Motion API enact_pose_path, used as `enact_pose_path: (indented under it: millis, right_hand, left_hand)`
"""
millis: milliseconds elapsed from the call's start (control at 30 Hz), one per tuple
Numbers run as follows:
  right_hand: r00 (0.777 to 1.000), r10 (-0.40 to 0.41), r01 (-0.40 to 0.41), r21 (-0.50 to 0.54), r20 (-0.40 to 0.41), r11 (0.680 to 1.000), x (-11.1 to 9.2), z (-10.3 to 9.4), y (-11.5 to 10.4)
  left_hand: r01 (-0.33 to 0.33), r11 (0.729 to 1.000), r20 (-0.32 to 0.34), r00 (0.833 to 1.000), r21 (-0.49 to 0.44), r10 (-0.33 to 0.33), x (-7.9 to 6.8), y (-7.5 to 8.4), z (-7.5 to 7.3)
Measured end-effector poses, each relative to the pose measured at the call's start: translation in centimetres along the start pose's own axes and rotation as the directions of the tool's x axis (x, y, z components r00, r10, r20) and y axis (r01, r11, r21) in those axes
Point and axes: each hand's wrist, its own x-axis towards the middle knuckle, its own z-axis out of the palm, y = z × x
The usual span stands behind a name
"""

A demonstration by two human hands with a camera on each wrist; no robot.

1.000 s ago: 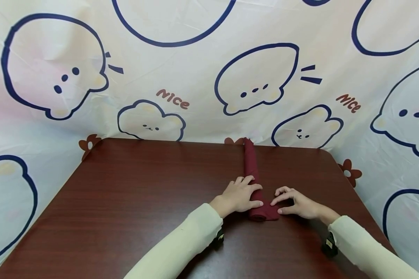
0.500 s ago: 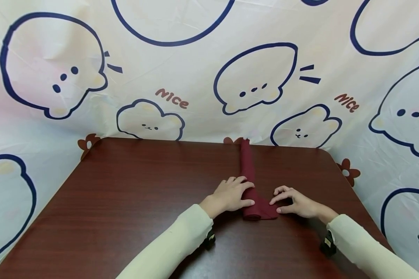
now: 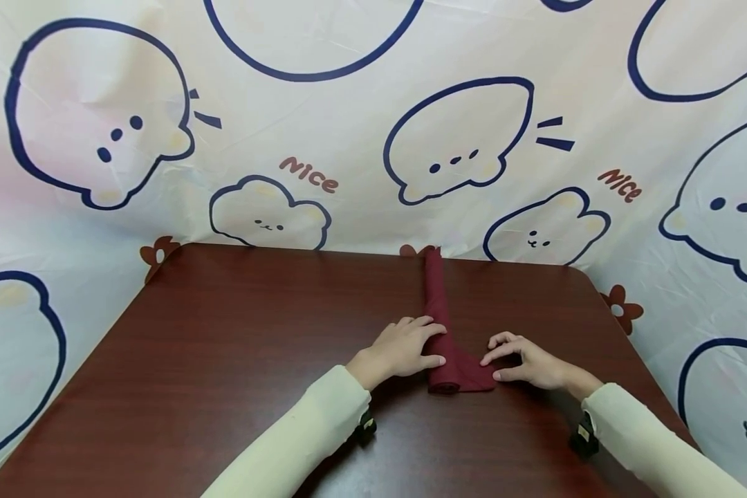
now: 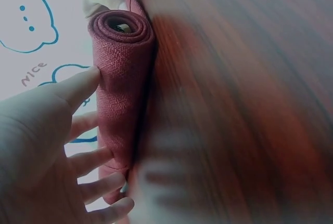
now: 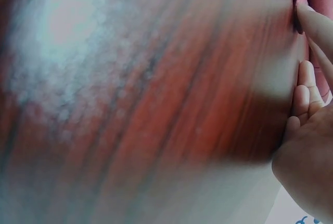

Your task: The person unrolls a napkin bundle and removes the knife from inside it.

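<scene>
A dark red cloth (image 3: 436, 297), wound into a long roll, lies from the table's far edge toward the person. The roll's spiral end (image 4: 122, 26) faces the left wrist camera. My left hand (image 3: 401, 349) rests on the roll near its front end, fingers spread over it and thumb along its side. From the roll a loose flap (image 3: 469, 373) spreads flat to the right. At the flap's outer corner my right hand (image 3: 532, 363) pinches the cloth between thumb and fingertips, its other fingers loosely bent. In the right wrist view, the thumb (image 5: 315, 26) meets the cloth's edge.
Underneath is a brown wooden table (image 3: 224, 346) with rounded far corners. A pale sheet (image 3: 348, 138) printed with cartoon outlines hangs behind the table and on both sides. Dark cameras (image 3: 584, 436) are strapped at both wrists.
My left hand has moved left with the roll, and more of the flap shows between the hands. The right hand stays at the flap's corner.
</scene>
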Motion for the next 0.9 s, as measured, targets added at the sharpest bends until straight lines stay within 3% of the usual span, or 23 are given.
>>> enact_pose_path:
  millis: [367,600,767,900]
  right_hand:
    - [1.0,0.012,-0.012,0.002,-0.008,1.0,-0.6,0.1,0.4]
    - [1.0,-0.005,0.004,-0.021,-0.016,1.0,-0.3,0.1,0.4]
    - [1.0,-0.009,0.009,-0.023,-0.007,1.0,0.1,0.2,0.1]
    - [1.0,-0.003,0.003,-0.015,0.003,1.0,0.2,0.0,0.0]
  left_hand:
    - [-0.033,0.999,-0.008,0.999,0.03,0.033,1.6,1.9,0.1]
    - [-0.044,0.993,0.016,0.999,0.106,0.042,3.1,3.8,0.6]
    - [-0.006,0.982,0.026,1.0,0.19,0.001,3.3,3.5,1.2]
    - [0.002,0.982,0.007,1.0,0.187,-0.003,2.8,3.0,1.1]
